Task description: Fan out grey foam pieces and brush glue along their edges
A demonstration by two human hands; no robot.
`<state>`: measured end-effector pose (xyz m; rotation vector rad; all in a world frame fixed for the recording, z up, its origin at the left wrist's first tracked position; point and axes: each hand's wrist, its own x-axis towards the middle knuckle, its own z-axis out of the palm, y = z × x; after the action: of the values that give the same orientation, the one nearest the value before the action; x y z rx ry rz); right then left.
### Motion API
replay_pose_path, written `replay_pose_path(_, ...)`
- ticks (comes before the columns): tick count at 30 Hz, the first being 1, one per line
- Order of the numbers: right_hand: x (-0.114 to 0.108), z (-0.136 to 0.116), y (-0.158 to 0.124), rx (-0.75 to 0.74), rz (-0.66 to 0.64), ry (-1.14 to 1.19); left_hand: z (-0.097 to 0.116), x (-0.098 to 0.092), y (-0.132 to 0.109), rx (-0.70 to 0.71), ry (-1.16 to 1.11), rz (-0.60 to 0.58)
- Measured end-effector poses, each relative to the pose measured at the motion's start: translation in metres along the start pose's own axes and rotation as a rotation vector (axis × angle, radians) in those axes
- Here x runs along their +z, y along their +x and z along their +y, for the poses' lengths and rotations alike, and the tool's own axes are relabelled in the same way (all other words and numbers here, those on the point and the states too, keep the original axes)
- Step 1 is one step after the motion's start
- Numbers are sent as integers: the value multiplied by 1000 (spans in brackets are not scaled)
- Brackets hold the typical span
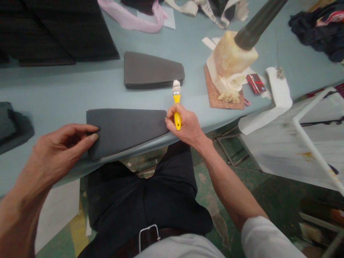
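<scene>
A dark grey tapered panel [129, 130] lies at the table's front edge, its wide end to the left. My left hand [63, 148] rests over that wide end, with the thumb and index fingertips slightly apart on the surface. At the narrow end, my right hand [185, 123] grips a yellow-handled paintbrush [176, 102], its whitish, coated bristles pointing away from me. The thumb and index finger of this hand also touch the panel's tip. Behind the brush sits a stack of similar tapered panels [153, 70].
Glue-smeared container [231, 59] stands on a brown board [211, 93] at right, with a dark tube rising from it. Beside it lies a small red box [256, 84]. Large dark stacked sheets [53, 32] occupy the back left. A white frame [309, 143] is beside the table at right.
</scene>
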<state>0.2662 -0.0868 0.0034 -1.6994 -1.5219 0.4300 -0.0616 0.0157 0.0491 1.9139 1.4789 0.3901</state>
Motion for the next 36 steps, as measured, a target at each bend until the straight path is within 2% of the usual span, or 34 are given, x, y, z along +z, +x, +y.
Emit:
replay_pose_path(6,0,2,-1,-70,2,-96,-5,2,-1,6,-15,-3)
replay_pose_path(15,-1,1,-2,-96,-16,-50,-7,4,0,60,-83,-8)
replay_pose_path(21,-1,2,-4,-140,18,-34,-14,4,-1,78,-137,32)
replay_pose_path(26,-2,3,-7,-167,81,-56,-18,2,-1,22,-156,62)
replay_pose_path(31,-12,-1,-9,-190,170,-109,-12,-11,4,-35,-71,172)
replay_pose_path(34,-22,-9,-6,-195,227,-110,1,-22,15,25,61,240)
replay_pose_path(36,-29,-16,-2,-182,268,-99,16,-27,26,102,105,221)
